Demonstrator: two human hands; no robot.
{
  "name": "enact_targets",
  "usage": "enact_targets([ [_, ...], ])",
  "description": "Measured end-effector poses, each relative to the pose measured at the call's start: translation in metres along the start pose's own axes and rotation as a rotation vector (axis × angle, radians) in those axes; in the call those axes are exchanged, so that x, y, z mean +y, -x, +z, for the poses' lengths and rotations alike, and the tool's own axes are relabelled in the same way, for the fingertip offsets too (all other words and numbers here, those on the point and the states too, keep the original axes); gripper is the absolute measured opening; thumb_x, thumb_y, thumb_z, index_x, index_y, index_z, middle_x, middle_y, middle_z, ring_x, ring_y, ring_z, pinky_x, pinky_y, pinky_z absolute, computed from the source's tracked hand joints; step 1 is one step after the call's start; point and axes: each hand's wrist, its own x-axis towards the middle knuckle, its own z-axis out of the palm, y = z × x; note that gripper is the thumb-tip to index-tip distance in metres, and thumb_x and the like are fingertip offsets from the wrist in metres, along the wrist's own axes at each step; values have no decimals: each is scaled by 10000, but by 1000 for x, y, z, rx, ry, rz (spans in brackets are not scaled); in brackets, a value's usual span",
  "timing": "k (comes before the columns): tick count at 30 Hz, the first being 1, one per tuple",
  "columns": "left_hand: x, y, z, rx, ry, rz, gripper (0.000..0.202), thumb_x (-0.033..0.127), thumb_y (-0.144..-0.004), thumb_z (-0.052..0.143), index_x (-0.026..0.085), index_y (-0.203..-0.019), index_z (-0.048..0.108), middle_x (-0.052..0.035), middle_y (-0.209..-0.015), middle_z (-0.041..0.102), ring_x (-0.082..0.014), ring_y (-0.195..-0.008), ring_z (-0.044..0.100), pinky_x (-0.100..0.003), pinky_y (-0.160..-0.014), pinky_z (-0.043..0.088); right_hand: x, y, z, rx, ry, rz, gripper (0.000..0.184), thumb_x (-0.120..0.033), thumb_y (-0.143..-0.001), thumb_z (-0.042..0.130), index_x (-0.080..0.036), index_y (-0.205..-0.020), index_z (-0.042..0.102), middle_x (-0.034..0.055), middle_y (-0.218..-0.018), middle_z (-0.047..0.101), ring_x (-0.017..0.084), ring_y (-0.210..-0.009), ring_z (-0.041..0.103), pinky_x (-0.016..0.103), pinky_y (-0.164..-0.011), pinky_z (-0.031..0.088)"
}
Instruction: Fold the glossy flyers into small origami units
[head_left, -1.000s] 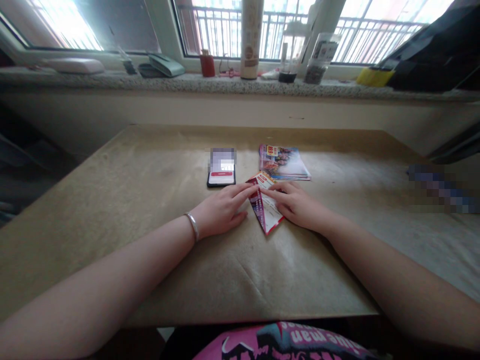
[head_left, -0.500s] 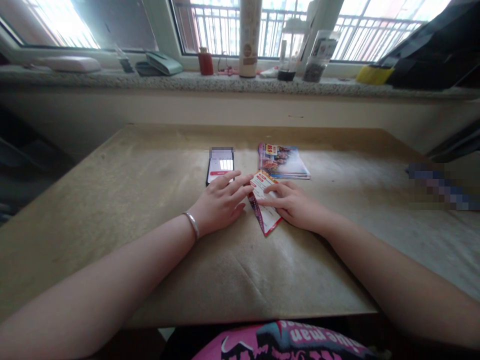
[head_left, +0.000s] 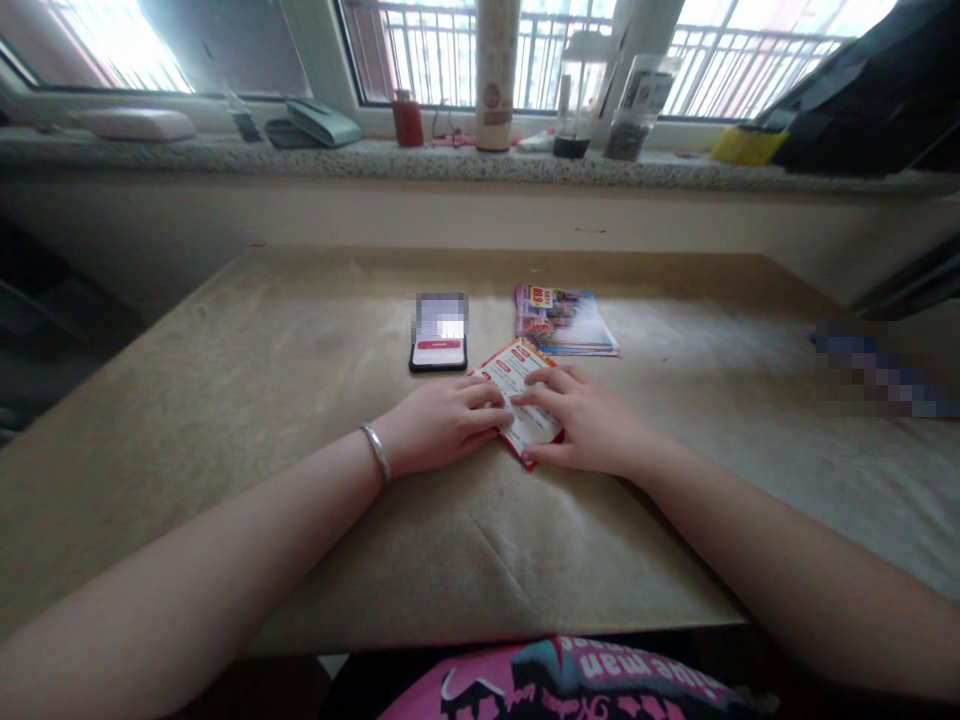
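A folded red-and-white leaflet (head_left: 516,372) lies on the brown table (head_left: 262,380) in front of me. My left hand (head_left: 439,423), with a silver bracelet on the wrist, rests flat on the leaflet's left edge with fingers stretched out. My right hand (head_left: 583,418) lies on its right side, fingers extended and pressing it down, thumb by the near corner. The two sets of fingertips nearly meet on the paper.
A phone (head_left: 439,332) with a lit screen lies just beyond my left hand. A stack of colourful leaflets (head_left: 564,322) sits to its right. The windowsill (head_left: 450,165) holds a tall bottle (head_left: 496,70), a red cup, jars and cases. A blurred object (head_left: 874,380) is at the right.
The leaflet was unfolded from a narrow standing wedge to a wider flat shape. My left hand slid onto its left part and both hands now press it down.
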Motion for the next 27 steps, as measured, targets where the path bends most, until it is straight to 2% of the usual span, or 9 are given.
enact_targets([
  [5, -6, 6, 2, 30, 122, 11, 269, 261, -952, 432, 233, -1116, 643, -73, -1157, 619, -190, -1092, 579, -354, -949, 494, 2, 1, -2, -8, -15, 1, 640, -577, -684, 698, -227, -1211, 605, 127, -1291, 543, 338, -1203, 468, 516, -997, 413],
  [10, -7, 9, -1, 2, 89, -27, 276, 258, -944, 445, 246, -1127, 650, -51, -1165, 640, -188, -1083, 586, -349, -935, 504, 14, 5, -7, -8, -54, 8, 399, -466, -701, 735, -222, -1010, 669, 105, -1258, 589, 297, -1180, 513, 476, -977, 443],
  [15, -3, 8, -7, -31, -36, -132, 322, 288, -926, 469, 169, -1186, 616, -79, -1235, 622, -237, -1077, 579, -401, -939, 505, 32, 9, -11, -10, -51, 38, 349, -408, -712, 741, -238, -1013, 699, 95, -1228, 610, 272, -1143, 559, 448, -980, 451],
  [21, -4, 7, -10, -59, -98, -254, 290, 259, -919, 458, 142, -1097, 655, -100, -1113, 663, -222, -1005, 601, -378, -896, 515, 48, 14, -18, -89, 10, -10, 307, -360, -779, 671, -279, -1073, 704, 55, -1247, 625, 249, -1102, 602, 419, -953, 484],
  [27, -8, 10, -10, -88, -116, -311, 301, 325, -927, 464, 178, -1112, 650, -96, -1026, 654, -213, -968, 604, -353, -853, 514, 54, 15, -22, -80, 23, -43, 255, -314, -795, 639, -273, -1035, 713, 25, -1186, 665, 217, -1049, 630, 386, -935, 501],
])
